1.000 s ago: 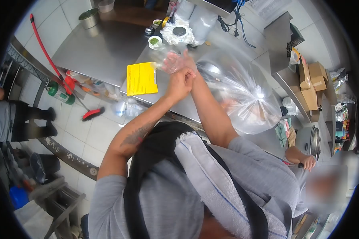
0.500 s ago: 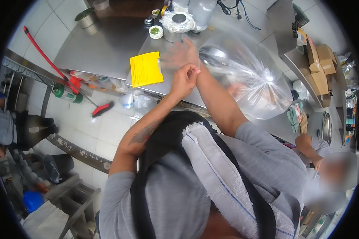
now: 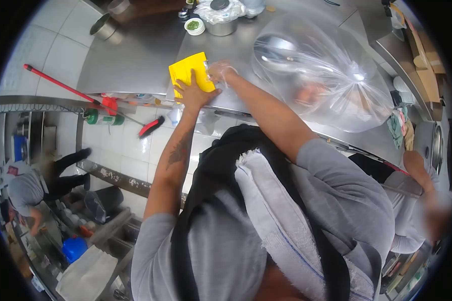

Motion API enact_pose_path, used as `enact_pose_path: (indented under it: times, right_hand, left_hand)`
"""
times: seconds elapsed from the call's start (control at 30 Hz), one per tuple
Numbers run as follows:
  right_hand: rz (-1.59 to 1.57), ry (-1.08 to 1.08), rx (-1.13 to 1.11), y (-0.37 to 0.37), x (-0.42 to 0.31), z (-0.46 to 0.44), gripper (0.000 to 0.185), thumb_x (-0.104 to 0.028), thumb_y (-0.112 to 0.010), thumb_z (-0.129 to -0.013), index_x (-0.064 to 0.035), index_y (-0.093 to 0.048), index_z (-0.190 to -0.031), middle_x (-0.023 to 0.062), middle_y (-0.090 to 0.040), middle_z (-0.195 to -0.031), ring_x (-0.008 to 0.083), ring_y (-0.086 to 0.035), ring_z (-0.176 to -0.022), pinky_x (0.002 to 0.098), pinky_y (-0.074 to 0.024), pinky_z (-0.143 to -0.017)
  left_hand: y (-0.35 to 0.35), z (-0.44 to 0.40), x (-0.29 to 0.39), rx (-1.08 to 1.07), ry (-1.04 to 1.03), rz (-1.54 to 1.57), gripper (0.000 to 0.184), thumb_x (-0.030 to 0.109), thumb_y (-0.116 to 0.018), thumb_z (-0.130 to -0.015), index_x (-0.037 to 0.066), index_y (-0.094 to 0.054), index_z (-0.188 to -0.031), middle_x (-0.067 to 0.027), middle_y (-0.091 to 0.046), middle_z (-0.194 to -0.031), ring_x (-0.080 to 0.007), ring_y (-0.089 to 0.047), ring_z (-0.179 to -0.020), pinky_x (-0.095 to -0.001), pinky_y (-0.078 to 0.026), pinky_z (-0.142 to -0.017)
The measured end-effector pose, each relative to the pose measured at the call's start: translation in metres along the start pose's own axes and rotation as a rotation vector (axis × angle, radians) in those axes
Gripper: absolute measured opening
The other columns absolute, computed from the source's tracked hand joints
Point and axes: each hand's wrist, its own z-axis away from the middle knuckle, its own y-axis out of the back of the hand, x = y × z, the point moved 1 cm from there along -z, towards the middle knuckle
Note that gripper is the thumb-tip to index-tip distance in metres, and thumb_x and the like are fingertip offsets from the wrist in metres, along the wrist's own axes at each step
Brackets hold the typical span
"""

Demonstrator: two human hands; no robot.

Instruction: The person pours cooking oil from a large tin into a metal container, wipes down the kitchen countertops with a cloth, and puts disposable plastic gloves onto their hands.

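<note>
A flat yellow packet [image 3: 188,67] lies on the steel counter, its right edge showing clear, crinkled plastic film [image 3: 206,67]. My left hand [image 3: 195,94] rests on the packet's lower part with fingers spread and pressed flat. Thin clear plastic, like a disposable glove, covers my right hand [image 3: 222,71]. Its fingers are closed at the packet's right edge, on the clear film; the fingertips are partly hidden. To the right of my forearm stands a large knotted clear plastic bag [image 3: 331,75], with blurred reddish and metallic shapes inside.
Behind the hands are a white bowl of chopped greens [image 3: 194,26] and a plastic-covered metal pot [image 3: 222,26]. A metal container [image 3: 105,28] stands at the back left. A red-handled broom [image 3: 60,83] leans beyond the counter. One person [image 3: 417,200] is at right, another [image 3: 27,185] at left.
My left hand has left my right wrist and now lies on the yellow packet. My right hand has moved down and left to the packet's edge. The packet is slightly tilted. The view has shifted.
</note>
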Motion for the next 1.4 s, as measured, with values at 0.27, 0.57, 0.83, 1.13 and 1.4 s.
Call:
enact_pose_path:
  times: [0.27,0.57,0.83,1.13,1.4]
  right_hand:
    - [-1.422,-0.286,-0.010,0.017,-0.004,0.020,0.037,-0.036,-0.067,-0.093,-0.0038,-0.068,-0.109,0.0106,-0.069,-0.117,0.0225,-0.065,-0.104,0.0332,-0.0527,-0.087]
    - [-0.397,-0.270,0.220,0.097,-0.002,0.080,0.064,-0.037,-0.066,-0.088,-0.0112,-0.049,-0.145,0.0206,-0.050,-0.146,0.0318,-0.048,-0.135,0.0403,-0.0368,-0.114]
    - [-0.681,-0.256,0.286,0.093,0.004,0.090,0.054,-0.035,-0.075,-0.088,-0.0038,-0.061,-0.129,0.0155,-0.065,-0.126,0.0232,-0.062,-0.116,0.0349,-0.0461,-0.101]
    - [-1.176,-0.119,-0.076,0.107,0.009,0.089,0.041,-0.026,-0.071,-0.091,-0.0011,-0.063,-0.123,0.0122,-0.071,-0.112,0.0190,-0.064,-0.099,0.0338,-0.0484,-0.090]
    - [-0.990,-0.152,0.013,0.113,0.013,0.099,0.044,-0.025,-0.075,-0.088,-0.0007,-0.063,-0.123,0.0121,-0.070,-0.114,0.0208,-0.064,-0.102,0.0343,-0.0482,-0.092]
  left_hand:
    - [0.012,0.012,-0.024,0.126,-0.176,0.559,0.096,0.051,-0.074,-0.072,0.021,-0.035,-0.154,-0.0339,-0.033,-0.152,-0.0544,-0.021,-0.145,-0.0650,-0.020,-0.115]
    - [0.057,0.016,-0.020,0.151,-0.364,0.686,0.051,0.024,-0.063,-0.090,0.001,-0.056,-0.135,-0.0230,-0.062,-0.128,-0.0371,-0.061,-0.116,-0.0381,-0.048,-0.098]
    - [0.090,-0.019,-0.054,-0.246,-0.303,1.023,0.031,0.022,-0.077,-0.088,0.000,-0.069,-0.109,-0.0108,-0.070,-0.097,-0.0151,-0.066,-0.089,-0.0287,-0.052,-0.074]
    - [0.090,-0.031,-0.035,-0.414,-0.496,0.816,0.020,0.022,-0.074,-0.091,0.003,-0.074,-0.097,-0.0067,-0.073,-0.084,-0.0126,-0.064,-0.070,-0.0249,-0.050,-0.063]
    - [0.096,-0.016,-0.046,-0.145,-0.392,0.685,0.019,0.016,-0.069,-0.094,-0.001,-0.072,-0.100,-0.0100,-0.074,-0.089,-0.0158,-0.067,-0.074,-0.0276,-0.057,-0.070]
